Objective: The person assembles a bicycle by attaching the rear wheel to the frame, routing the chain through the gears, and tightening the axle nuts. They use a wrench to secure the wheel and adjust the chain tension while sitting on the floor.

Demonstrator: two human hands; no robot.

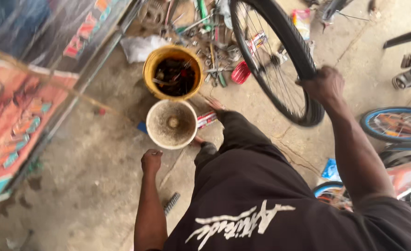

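1. Right hand (326, 84): grip closed over the black tyre of a bicycle wheel (280, 60), at the tyre's outer edge.
2. Bicycle wheel: stands upright on the concrete floor (98, 186), ahead and to the right of the person; thin black tyre, fine metal spokes, 1 hub partly visible among them.
3. Left hand (151, 160): curled into a loose fist, holding nothing that can be seen; it hangs just beside a white bucket (172, 124).
4. White bucket: round, dusty inside, with a small knob-like object at its centre.
5. Yellow bucket (173, 72): stands just beyond the white one, filled with dark metal parts.
6. Scattered tools and parts (210, 46): lie on the floor beyond the yellow bucket, near the wheel's base; a red ribbed object (241, 72) lies among them.
7. Blue-rimmed wheel (393, 123): lies at the right edge, well apart from the held wheel.
8. Painted board (24, 93): leans along the left side.
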